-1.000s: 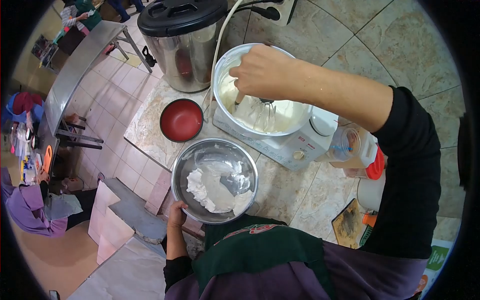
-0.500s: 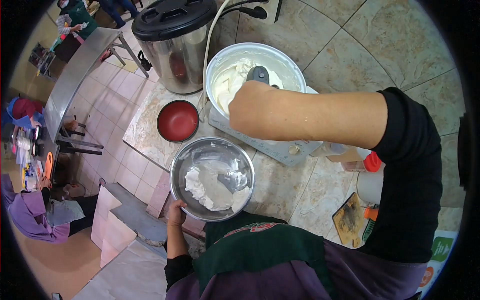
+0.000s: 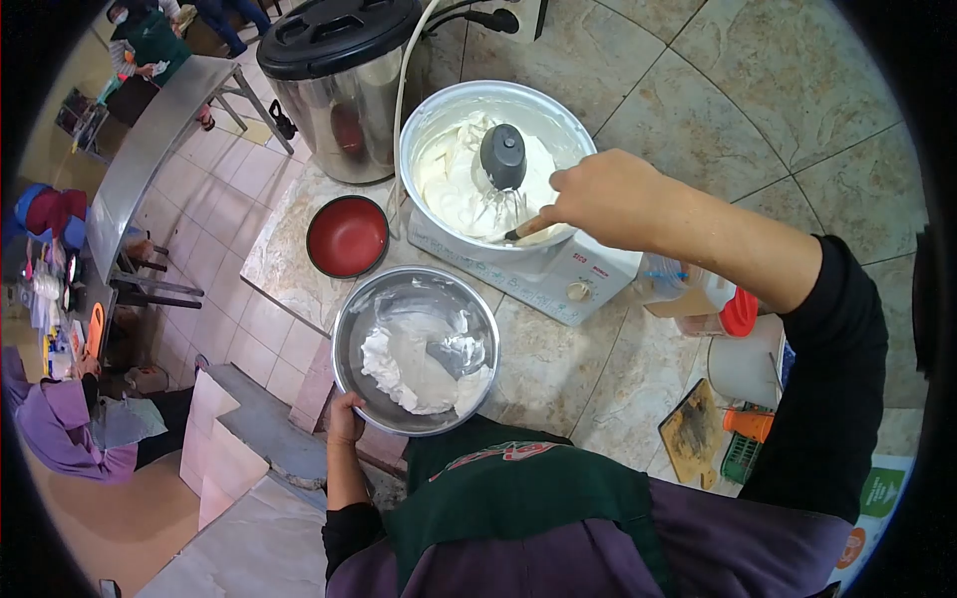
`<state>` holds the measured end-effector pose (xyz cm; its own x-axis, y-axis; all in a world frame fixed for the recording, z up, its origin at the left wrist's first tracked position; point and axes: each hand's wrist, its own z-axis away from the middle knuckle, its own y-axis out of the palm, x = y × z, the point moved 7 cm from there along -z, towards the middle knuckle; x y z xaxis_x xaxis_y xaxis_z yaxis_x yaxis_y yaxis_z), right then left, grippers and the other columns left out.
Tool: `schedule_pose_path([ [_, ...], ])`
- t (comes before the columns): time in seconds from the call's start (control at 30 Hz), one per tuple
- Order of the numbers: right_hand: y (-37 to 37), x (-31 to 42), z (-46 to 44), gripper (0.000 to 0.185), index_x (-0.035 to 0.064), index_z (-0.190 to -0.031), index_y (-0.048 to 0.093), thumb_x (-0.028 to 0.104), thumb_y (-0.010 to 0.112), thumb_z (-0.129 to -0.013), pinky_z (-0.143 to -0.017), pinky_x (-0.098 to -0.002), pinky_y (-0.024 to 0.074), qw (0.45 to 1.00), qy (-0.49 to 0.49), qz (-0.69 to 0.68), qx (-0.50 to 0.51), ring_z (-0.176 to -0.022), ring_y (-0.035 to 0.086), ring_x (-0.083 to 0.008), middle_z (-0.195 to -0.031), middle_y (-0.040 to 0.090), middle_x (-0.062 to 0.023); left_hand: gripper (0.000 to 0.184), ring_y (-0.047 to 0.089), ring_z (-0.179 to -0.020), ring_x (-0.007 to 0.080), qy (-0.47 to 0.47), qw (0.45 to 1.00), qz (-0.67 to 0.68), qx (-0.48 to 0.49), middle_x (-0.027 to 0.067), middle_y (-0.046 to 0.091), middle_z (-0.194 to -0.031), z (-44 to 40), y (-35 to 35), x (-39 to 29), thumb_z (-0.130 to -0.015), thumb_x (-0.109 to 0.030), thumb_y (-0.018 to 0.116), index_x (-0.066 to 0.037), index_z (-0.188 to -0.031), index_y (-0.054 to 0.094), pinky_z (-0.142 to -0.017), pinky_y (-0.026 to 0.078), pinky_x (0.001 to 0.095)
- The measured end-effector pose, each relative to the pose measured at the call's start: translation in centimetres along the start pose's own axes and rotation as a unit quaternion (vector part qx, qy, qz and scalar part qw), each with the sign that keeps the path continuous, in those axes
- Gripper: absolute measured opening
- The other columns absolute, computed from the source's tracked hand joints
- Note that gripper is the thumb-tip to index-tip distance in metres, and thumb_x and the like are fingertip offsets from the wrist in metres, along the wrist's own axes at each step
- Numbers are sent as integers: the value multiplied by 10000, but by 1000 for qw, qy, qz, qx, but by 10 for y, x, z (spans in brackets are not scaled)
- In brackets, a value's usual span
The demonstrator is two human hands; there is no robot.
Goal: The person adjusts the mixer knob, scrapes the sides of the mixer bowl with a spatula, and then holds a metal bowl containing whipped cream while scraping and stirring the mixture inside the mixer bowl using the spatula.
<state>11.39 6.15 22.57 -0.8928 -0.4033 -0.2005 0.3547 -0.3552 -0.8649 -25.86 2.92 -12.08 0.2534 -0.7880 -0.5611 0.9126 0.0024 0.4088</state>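
My right hand [image 3: 613,199] is over the near right rim of a white mixer bowl [image 3: 410,171], its fingers closed on a small dark-tipped tool [image 3: 511,235] whose kind I cannot make out. The tip is down in thick white cream [image 3: 449,169]. Beside it stands a wire whisk with a dark grey hub [image 3: 503,156], sunk in the cream. The bowl sits on a white stand mixer base [image 3: 558,284]. With its fingers on the near left rim, my left hand [image 3: 346,419] grips a steel mixing bowl [image 3: 344,339]. White cream [image 3: 414,374] lies in that bowl.
A red bowl [image 3: 348,236] sits near the counter's left edge, below a large steel container with a black lid [image 3: 344,110]. To the right stand a red-lidded jar [image 3: 736,314], a white tub [image 3: 743,364] and a worn wooden board [image 3: 695,434]. Other people work at left.
My right hand has swung rightward from above the mixer bowl to its near right rim, uncovering the whisk and the dark-tipped tool. My left hand stays on the steel bowl.
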Motion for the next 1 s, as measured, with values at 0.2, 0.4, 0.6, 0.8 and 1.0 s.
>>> schedule_pose_path([
  [0.2, 6, -25, 27, 528, 263, -1082, 664, -39, 560, -660, -615, -372, 498, 999, 16, 17, -36, -746, 620, -266, -817, 596, -79, 197, 552, -757, 208, 10, 1000, -3, 10, 64, 597, -802, -3, -8, 4, -625, -70, 497, 5, -789, 576, -781, 447, 315],
  [0.4, 10, -51, 50, 443, 212, -1008, 690, -40, 565, -666, -644, -380, 504, 998, 51, -2, -45, -800, 621, -268, -827, 624, -75, 196, 555, -767, 206, 6, 1000, 5, -2, 65, 599, -811, -1, -4, 5, -633, -72, 499, 6, -794, 577, -799, 437, 315],
  [0.6, -7, -66, 60, 476, 231, -1003, 698, -38, 572, -632, -618, -379, 489, 994, 96, -27, -35, -766, 613, -262, -776, 624, -63, 196, 558, -768, 207, 9, 1000, 4, 4, 67, 596, -810, -1, -5, 4, -632, -62, 500, 10, -798, 575, -782, 445, 312],
  [0.8, -34, -75, 67, 437, 218, -941, 722, -29, 597, -603, -610, -369, 486, 988, 97, 7, -124, -736, 610, -257, -720, 620, -58, 133, 543, -729, 197, 11, 1000, -4, -25, 54, 574, -762, 5, 1, 0, -627, -63, 506, -11, -739, 559, -745, 443, 308],
  [1.0, -60, -92, 65, 423, 220, -915, 728, -43, 612, -604, -604, -362, 490, 970, 144, 127, -147, -742, 616, -265, -757, 625, -58, 73, 518, -696, 190, 0, 1000, -6, -5, 42, 544, -714, -1, -10, 6, -618, -73, 512, -36, -677, 533, -721, 429, 303],
])
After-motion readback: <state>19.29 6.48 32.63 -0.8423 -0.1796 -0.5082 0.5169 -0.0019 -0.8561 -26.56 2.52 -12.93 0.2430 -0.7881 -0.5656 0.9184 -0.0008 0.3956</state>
